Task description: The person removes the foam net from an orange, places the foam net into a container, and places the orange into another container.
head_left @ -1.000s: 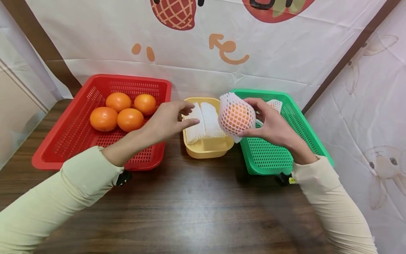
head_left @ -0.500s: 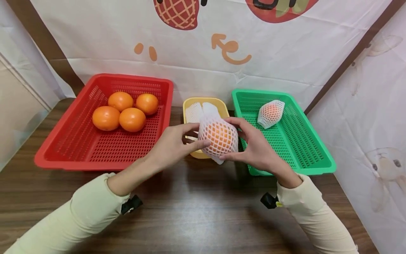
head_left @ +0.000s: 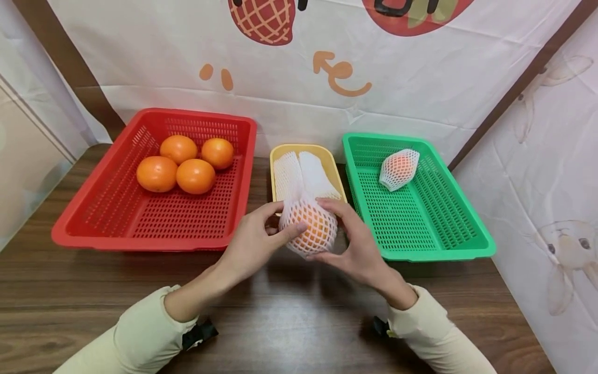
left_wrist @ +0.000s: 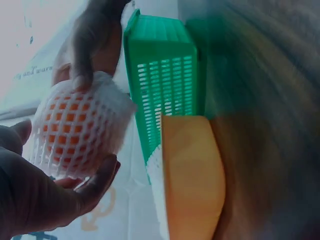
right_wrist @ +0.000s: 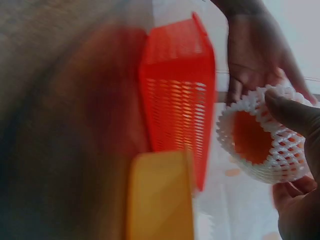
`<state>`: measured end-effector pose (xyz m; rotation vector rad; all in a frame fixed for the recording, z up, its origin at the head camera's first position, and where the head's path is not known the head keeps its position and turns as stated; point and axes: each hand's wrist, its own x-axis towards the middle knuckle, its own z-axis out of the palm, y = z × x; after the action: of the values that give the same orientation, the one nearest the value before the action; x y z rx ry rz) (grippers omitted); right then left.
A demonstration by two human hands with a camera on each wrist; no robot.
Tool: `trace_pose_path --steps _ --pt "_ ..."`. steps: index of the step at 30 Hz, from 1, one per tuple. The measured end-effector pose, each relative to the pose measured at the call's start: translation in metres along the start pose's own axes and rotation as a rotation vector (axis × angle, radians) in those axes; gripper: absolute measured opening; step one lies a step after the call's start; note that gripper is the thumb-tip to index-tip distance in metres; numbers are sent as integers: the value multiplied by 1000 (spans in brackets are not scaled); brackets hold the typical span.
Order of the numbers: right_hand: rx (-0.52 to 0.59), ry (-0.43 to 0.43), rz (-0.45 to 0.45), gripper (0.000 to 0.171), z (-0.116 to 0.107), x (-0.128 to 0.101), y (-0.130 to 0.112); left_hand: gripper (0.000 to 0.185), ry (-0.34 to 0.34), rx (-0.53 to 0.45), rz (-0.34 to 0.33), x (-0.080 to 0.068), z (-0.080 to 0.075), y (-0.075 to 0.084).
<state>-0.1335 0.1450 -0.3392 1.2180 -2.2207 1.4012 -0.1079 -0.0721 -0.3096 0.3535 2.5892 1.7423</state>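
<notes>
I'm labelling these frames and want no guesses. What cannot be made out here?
- Head view: the netted orange is partly covered by the left hand and right hand.
- Head view: the yellow tray has its near end hidden behind it.
- Wrist views: table and trays are blurred.

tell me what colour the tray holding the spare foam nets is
Yellow. The tray with the spare foam nets sits between the red and green baskets, clearest in the head view.
</notes>
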Motion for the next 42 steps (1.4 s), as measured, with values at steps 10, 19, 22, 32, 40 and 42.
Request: trace_pose_path --steps 10,19,22,32,40,42 --pt "68 -33 92 91 20 -16 -18 53 54 90 120 -14 10 -23" --pt "205 -94 222 83 27 -26 -16 51 4 172 163 -17 11 -40" --pt "284 -87 305 78 28 -29 -14 50 -25 186 178 -18 10 -45" --pt "292 -25 368 47 35 -29 -11 47 -80 201 266 -20 10 -59" --pt "194 25 310 39 40 -28 -10 33 -31 186 285 -22 11 -59" --pt "165 56 305 33 41 -29 -10 30 -17 194 285 -23 11 -59"
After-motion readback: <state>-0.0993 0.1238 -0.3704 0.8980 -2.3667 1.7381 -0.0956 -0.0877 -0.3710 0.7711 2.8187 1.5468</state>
